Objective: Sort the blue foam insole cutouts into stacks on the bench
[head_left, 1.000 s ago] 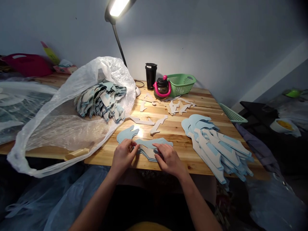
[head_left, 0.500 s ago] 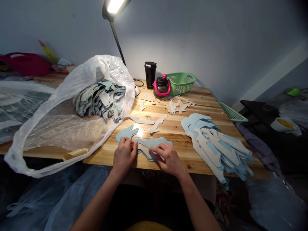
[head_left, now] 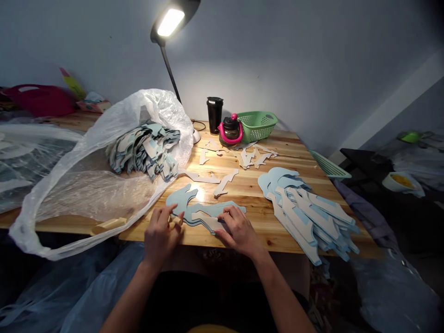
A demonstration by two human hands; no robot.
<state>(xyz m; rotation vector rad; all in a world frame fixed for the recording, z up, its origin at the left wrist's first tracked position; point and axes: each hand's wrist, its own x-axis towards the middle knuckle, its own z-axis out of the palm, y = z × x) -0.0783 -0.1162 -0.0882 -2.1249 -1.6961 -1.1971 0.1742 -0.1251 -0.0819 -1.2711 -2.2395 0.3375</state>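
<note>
In front of me on the table lies a small layered stack of cut pale-blue sheet pieces point(head_left: 204, 209), with a whitish layer point(head_left: 201, 217) showing along its near side. My left hand point(head_left: 161, 231) is at the stack's left end, fingers bent and apart near its edge. A small tan bit shows by its fingertips; I cannot tell what it is. My right hand point(head_left: 239, 229) has thumb and fingers closed on the stack's right part. To the right is a fanned pile of similar blue and whitish pieces point(head_left: 305, 208).
A clear plastic bag point(head_left: 45, 203) full of cut pieces point(head_left: 145, 148) lies open at left. Scraps point(head_left: 225, 182) lie beyond the stack. Behind are a lamp point(head_left: 169, 69), a black tumbler point(head_left: 215, 115), a pink-handled jar point(head_left: 231, 132) and a green basket point(head_left: 258, 126).
My left hand has drawn back to the left, its fingers spreading and uncovering the stack's left part. My right hand has curled its fingers in. The view has tilted slightly up.
</note>
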